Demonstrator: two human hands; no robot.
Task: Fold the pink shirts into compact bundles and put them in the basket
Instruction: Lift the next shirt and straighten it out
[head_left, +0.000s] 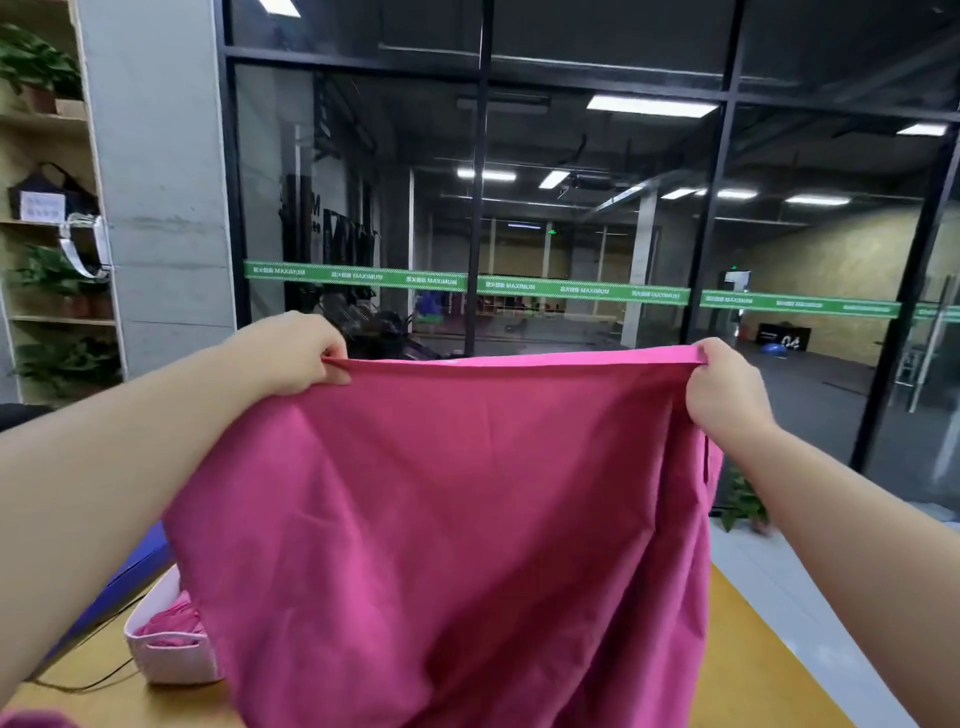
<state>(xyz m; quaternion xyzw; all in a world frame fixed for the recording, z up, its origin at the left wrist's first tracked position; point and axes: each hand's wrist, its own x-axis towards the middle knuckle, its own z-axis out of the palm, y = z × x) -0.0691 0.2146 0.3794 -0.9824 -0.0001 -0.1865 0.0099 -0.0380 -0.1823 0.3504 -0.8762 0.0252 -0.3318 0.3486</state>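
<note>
Here we pinch the bright pink cotton shirt (457, 519) by its top edge — left hand (301, 353) and right hand (727, 389) spread apart (to hang it flat for folding) — with the pale fabric basket (171, 654) below our left.

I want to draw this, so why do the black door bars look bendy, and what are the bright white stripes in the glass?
Head view: the wide-angle lens curves the black frame bars near the edges; the white stripes are ceiling lights, some likely reflections in the glass. The pink shirt, held by the left hand and right hand, looks slightly soft.
</note>
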